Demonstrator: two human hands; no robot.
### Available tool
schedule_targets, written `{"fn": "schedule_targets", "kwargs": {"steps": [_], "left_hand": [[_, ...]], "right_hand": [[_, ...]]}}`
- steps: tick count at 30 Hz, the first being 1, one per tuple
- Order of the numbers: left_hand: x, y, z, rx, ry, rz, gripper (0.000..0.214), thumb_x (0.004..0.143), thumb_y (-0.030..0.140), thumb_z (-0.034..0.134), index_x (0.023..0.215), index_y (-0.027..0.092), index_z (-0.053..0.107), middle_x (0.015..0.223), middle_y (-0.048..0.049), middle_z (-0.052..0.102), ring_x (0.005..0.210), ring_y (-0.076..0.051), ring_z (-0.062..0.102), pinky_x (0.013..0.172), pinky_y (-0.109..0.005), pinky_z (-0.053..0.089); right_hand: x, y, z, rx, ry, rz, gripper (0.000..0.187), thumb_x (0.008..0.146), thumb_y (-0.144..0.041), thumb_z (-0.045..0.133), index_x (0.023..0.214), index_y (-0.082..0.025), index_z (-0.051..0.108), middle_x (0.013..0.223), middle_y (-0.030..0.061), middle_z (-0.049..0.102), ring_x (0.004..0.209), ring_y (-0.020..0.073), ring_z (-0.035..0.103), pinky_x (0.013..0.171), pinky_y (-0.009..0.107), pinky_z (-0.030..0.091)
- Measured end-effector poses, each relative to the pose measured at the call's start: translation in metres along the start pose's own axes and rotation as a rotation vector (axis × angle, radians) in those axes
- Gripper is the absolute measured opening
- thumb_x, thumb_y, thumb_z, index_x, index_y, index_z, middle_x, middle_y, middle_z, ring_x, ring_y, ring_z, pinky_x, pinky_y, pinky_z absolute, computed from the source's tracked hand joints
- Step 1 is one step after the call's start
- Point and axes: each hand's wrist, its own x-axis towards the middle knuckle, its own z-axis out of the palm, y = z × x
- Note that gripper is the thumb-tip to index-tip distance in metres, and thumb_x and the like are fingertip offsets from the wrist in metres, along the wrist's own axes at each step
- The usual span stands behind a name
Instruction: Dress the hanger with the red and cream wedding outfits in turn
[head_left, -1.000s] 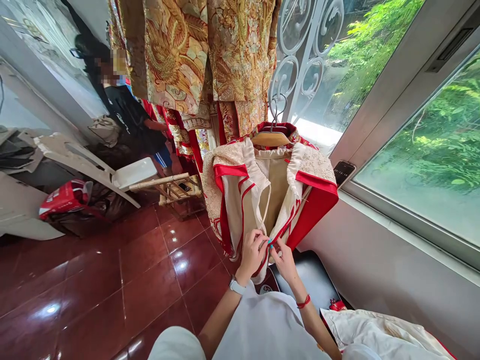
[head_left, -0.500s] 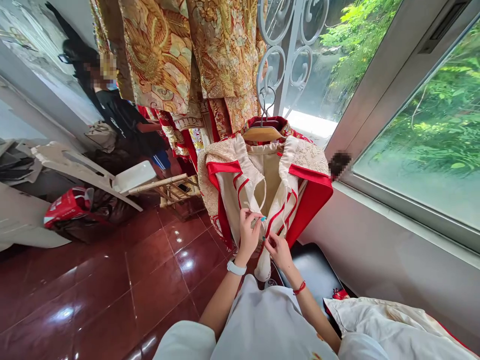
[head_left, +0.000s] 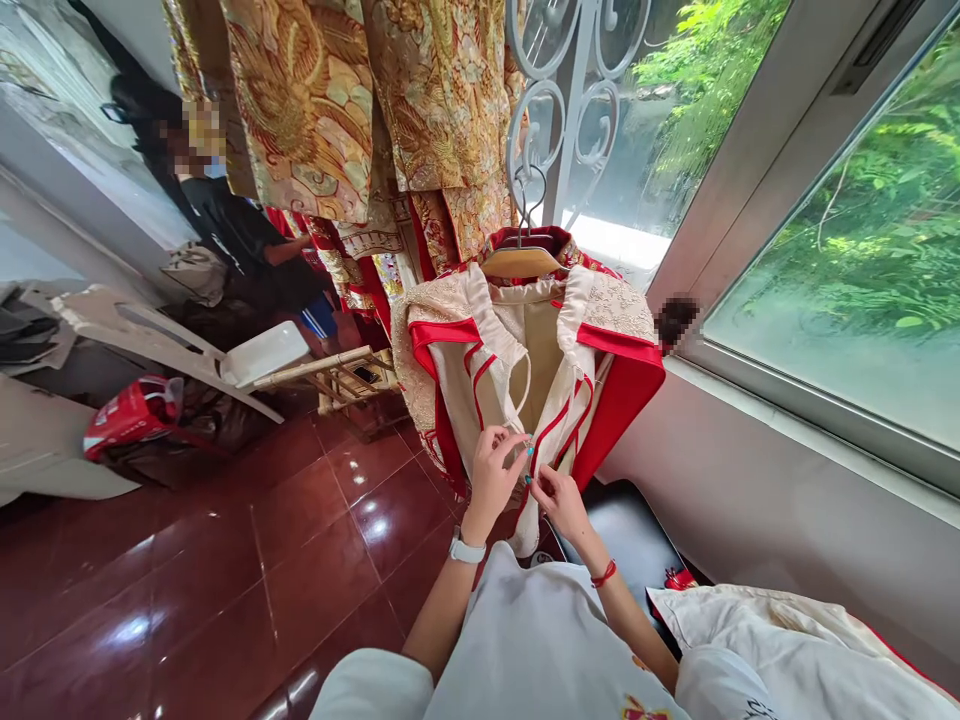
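Note:
A cream brocade jacket point(head_left: 621, 300) with red trim hangs facing me on a wooden hanger point(head_left: 525, 263), its front parted. A thin white cord point(head_left: 524, 385) loops from its left front edge. My left hand point(head_left: 495, 472), with a pale watch at the wrist, pinches at the jacket's front, thumb and fingertips together. Just below and to the right, my right hand point(head_left: 562, 505) has its fingers closed on the jacket's front edge. The fingertips of both hands are close together. Whatever fine piece lies between them is too small to make out.
Gold embroidered garments point(head_left: 300, 110) hang behind. A black-seated chair point(head_left: 622, 530) stands below right, near a white cloth point(head_left: 780, 640). The window point(head_left: 840, 300) is on the right. At left are a person in black point(head_left: 232, 225), a white chair point(head_left: 266, 352) and a bamboo stand point(head_left: 352, 378).
My left hand has shifted slightly down and left, its fingers now more bent. My right hand stays almost in place. The whole view has moved a little.

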Motion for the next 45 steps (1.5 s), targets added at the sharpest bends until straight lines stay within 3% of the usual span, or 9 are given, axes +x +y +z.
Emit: {"fn": "schedule_targets", "kwargs": {"steps": [6,13,19,25,31,34,39,43,45], "left_hand": [[0.008,-0.008,0.002,0.019,0.044,0.054,0.012,0.095,0.021,0.061,0.095,0.024,0.073,0.092,-0.0032,0.054,0.090,-0.018,0.058,0.084,-0.032,0.050],[0.022,-0.001,0.009,-0.198,0.096,-0.016,0.015,0.097,0.028,0.059,0.089,0.022,0.070,0.095,-0.0031,0.049,0.089,-0.017,0.058,0.084,-0.030,0.051],[0.085,0.010,-0.004,-0.105,0.285,0.107,0.022,0.096,0.039,0.060,0.089,0.022,0.073,0.096,-0.0040,0.044,0.094,-0.019,0.054,0.091,-0.033,0.049],[0.158,0.032,-0.013,-0.014,0.383,0.217,0.028,0.097,0.042,0.057,0.090,0.021,0.074,0.099,-0.0063,0.046,0.101,-0.022,0.052,0.093,-0.035,0.045],[0.178,0.039,-0.001,-0.063,0.500,0.069,0.021,0.098,0.035,0.057,0.092,0.022,0.072,0.102,-0.0073,0.049,0.104,-0.023,0.054,0.096,-0.037,0.044],[0.186,0.037,-0.003,-0.070,0.463,0.071,0.018,0.097,0.033,0.059,0.090,0.021,0.072,0.101,-0.0074,0.050,0.104,-0.023,0.054,0.095,-0.038,0.045],[0.168,0.025,-0.012,0.062,0.176,0.166,0.008,0.093,0.024,0.064,0.087,0.022,0.069,0.101,-0.0066,0.055,0.101,-0.023,0.058,0.092,-0.038,0.046],[0.119,0.005,0.000,0.084,0.241,0.066,0.015,0.094,0.023,0.061,0.109,0.021,0.064,0.110,-0.0092,0.060,0.108,-0.024,0.059,0.095,-0.038,0.046],[0.102,-0.003,0.007,0.113,0.252,-0.011,0.011,0.094,0.024,0.060,0.105,0.020,0.063,0.106,-0.0093,0.063,0.106,-0.025,0.060,0.093,-0.038,0.046]], "right_hand": [[-0.001,-0.002,0.003,-0.002,0.029,-0.008,0.030,0.088,-0.039,0.047,0.066,-0.024,0.034,0.056,-0.0050,0.040,0.052,0.0122,0.035,0.054,0.027,0.028],[0.003,0.001,0.006,0.029,0.042,-0.002,0.025,0.086,-0.035,0.047,0.067,-0.024,0.034,0.057,-0.0055,0.038,0.053,0.0118,0.033,0.055,0.026,0.027],[0.010,0.000,0.011,-0.021,0.118,-0.010,0.027,0.084,-0.035,0.046,0.064,-0.024,0.032,0.056,-0.0053,0.036,0.053,0.0114,0.031,0.054,0.026,0.025],[0.029,-0.006,0.008,-0.014,0.233,-0.049,0.028,0.083,-0.034,0.047,0.065,-0.024,0.029,0.057,-0.0062,0.032,0.054,0.0105,0.028,0.055,0.025,0.025],[0.037,-0.016,0.009,0.017,0.233,-0.097,0.027,0.082,-0.034,0.048,0.064,-0.024,0.031,0.055,-0.0066,0.032,0.052,0.0099,0.028,0.053,0.026,0.023],[0.032,-0.016,0.007,0.035,0.235,-0.062,0.029,0.082,-0.037,0.049,0.064,-0.024,0.031,0.055,-0.0066,0.032,0.051,0.0099,0.028,0.053,0.026,0.023],[0.016,-0.001,0.018,0.078,0.142,0.004,0.029,0.080,-0.039,0.048,0.060,-0.024,0.033,0.053,-0.0053,0.035,0.052,0.0107,0.032,0.053,0.026,0.025],[0.010,0.014,0.026,0.117,0.146,0.048,0.031,0.083,-0.041,0.049,0.061,-0.023,0.036,0.056,-0.0047,0.039,0.054,0.0115,0.035,0.054,0.026,0.027],[0.011,0.018,0.026,0.113,0.141,0.051,0.031,0.083,-0.041,0.051,0.062,-0.023,0.037,0.056,-0.0050,0.040,0.054,0.0116,0.036,0.055,0.026,0.028]]}}
